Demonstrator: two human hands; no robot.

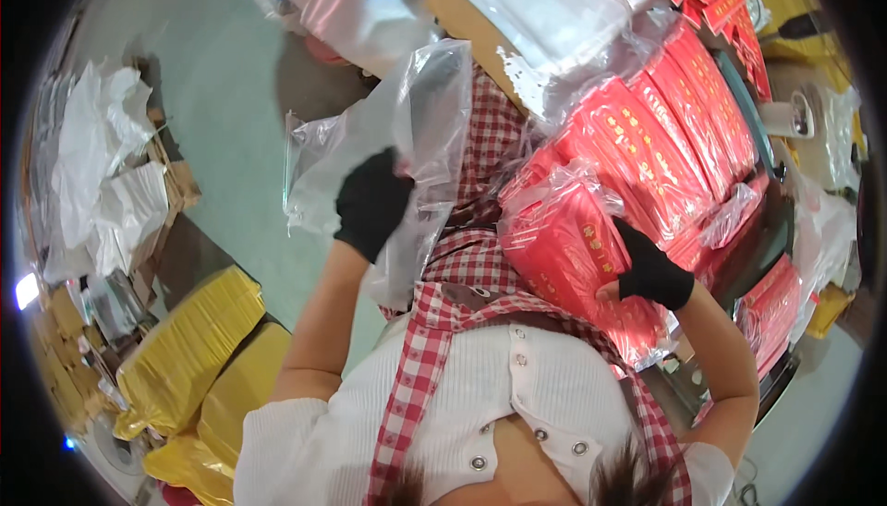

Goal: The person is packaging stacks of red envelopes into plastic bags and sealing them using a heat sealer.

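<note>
The left hand, in a black fingerless glove, is sitting left of centre in the frame and is clamping its fingers on a clear plastic bag, which is hanging open-mouthed and crumpled around and above it. The right hand, also gloved in black, is sitting right of centre and is closing on the lower edge of a red packet stack already wrapped in thin clear film. The stack is lying to the right of the empty bag, with the red-and-white checked apron showing in the gap between them; the two are apart, not touching. The stack's long axis is running from the lower right up toward the upper left of the frame, so its upper end is pointing toward the bag. The right hand is the nearer one to the stack; the left is the nearer one to the bag. Count: one empty bag in hand, one wrapped stack in hand. Behind it, a row of red packets is leaning along the table at upper right, too many and too overlapped to count exactly. Two yellow bundles are lying at lower left.
</note>
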